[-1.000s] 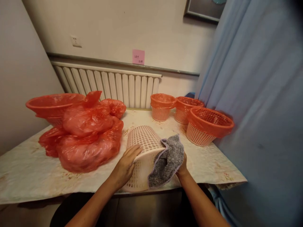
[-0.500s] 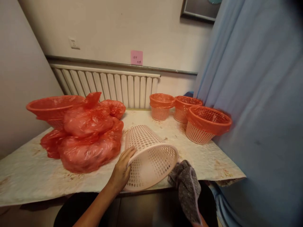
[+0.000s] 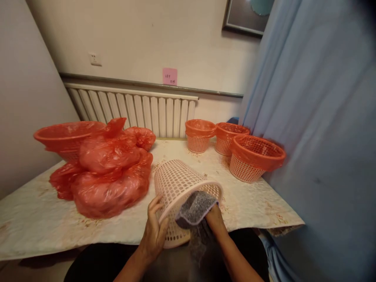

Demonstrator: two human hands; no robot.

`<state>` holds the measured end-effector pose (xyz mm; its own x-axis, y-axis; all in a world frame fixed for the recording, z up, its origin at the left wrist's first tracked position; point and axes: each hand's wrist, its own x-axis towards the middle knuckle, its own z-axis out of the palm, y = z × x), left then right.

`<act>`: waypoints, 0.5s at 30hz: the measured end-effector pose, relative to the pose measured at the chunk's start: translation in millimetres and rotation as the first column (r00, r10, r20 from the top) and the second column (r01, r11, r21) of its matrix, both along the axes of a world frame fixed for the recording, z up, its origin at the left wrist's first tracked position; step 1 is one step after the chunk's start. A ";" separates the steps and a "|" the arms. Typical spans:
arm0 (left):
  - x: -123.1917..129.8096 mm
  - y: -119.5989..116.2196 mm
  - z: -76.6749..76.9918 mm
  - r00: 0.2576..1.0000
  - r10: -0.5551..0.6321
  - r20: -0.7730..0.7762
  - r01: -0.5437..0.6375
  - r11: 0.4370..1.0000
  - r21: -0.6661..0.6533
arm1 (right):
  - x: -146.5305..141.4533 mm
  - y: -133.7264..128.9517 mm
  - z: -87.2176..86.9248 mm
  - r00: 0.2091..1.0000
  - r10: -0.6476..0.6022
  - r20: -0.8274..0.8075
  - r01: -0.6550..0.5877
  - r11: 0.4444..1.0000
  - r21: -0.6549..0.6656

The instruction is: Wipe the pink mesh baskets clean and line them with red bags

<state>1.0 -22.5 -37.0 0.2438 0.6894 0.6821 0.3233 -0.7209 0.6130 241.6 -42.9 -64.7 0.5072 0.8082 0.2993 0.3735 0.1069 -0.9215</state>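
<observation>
A pale perforated plastic wastebasket (image 3: 176, 178) lies on its side at the table's near edge, its mouth facing me. My left hand (image 3: 155, 227) grips the left side of its rim, thumb and fingers closed around the edge. In the mouth of the basket, my right hand (image 3: 215, 219) is closed on a grey cloth (image 3: 196, 207) with a purple edge. Part of the cloth hangs down below the rim, and the fingers of this hand are partly hidden by it.
On the left of the table (image 3: 243, 207) are filled red plastic bags (image 3: 111, 192) and a red-lined basket (image 3: 70, 135). Three baskets with red liners, a small one (image 3: 198, 144), a middle one (image 3: 225, 145) and a nearer one (image 3: 246, 168), stand right, beside a blue curtain (image 3: 317, 137).
My right hand has moved left and up with the cloth, from beside the rim into the basket's mouth. My left hand keeps its hold on the rim, its thumb now showing outside.
</observation>
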 end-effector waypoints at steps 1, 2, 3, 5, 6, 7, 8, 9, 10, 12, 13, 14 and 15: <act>-2.2 -4.3 -6.8 0.999 0.039 0.010 -0.039 0.999 0.013 | -1.1 6.4 2.6 0.998 -0.006 -0.058 0.004 1.000 -0.028; -4.8 -8.2 -13.4 0.996 0.088 0.013 -0.088 0.996 0.012 | -1.7 12.0 4.9 0.993 -0.017 -0.121 0.009 0.998 -0.060; -7.7 -11.8 -19.4 0.991 0.134 0.007 -0.134 0.991 0.002 | -2.2 16.9 7.4 0.982 -0.029 -0.186 0.013 0.996 -0.086; -13.3 -18.3 -27.8 0.980 0.201 -0.011 -0.201 0.979 -0.028 | -4.5 24.9 14.3 0.945 -0.015 -0.328 -0.012 0.997 -0.081; -15.7 -21.2 -29.8 0.975 0.220 -0.017 -0.220 0.975 -0.043 | -7.3 28.0 19.4 0.911 0.026 -0.411 -0.048 0.998 -0.044; -17.7 -23.8 -30.2 0.974 0.226 -0.020 -0.226 0.972 -0.060 | -11.6 30.4 25.5 0.865 0.088 -0.494 -0.093 0.996 0.016; -19.1 -25.9 -29.2 0.976 0.217 -0.023 -0.218 0.972 -0.086 | -17.6 32.1 32.4 0.807 0.161 -0.568 -0.136 0.987 0.087; -19.8 -27.6 -27.0 0.980 0.199 -0.025 -0.200 0.973 -0.116 | -25.6 33.0 39.7 0.748 0.229 -0.624 -0.166 0.973 0.159; -20.0 -28.9 -24.1 0.985 0.172 -0.027 -0.175 0.974 -0.145 | -35.4 33.0 46.7 0.695 0.284 -0.660 -0.184 0.958 0.219; -18.9 -30.2 -17.7 0.993 0.111 -0.028 -0.115 0.973 -0.200 | -59.7 30.0 56.7 0.637 0.339 -0.692 -0.193 0.939 0.283; -17.8 -30.4 -15.0 0.996 0.086 -0.024 -0.090 0.971 -0.223 | -73.5 27.1 58.4 0.643 0.342 -0.685 -0.201 0.939 0.279; -16.4 -30.4 -12.9 0.998 0.064 -0.019 -0.066 0.968 -0.241 | -87.5 23.6 57.2 0.680 0.320 -0.660 -0.209 0.947 0.244; -15.0 -30.2 -11.6 0.999 0.043 -0.013 -0.044 0.966 -0.255 | -101.3 19.7 52.6 0.743 0.278 -0.609 -0.210 0.960 0.182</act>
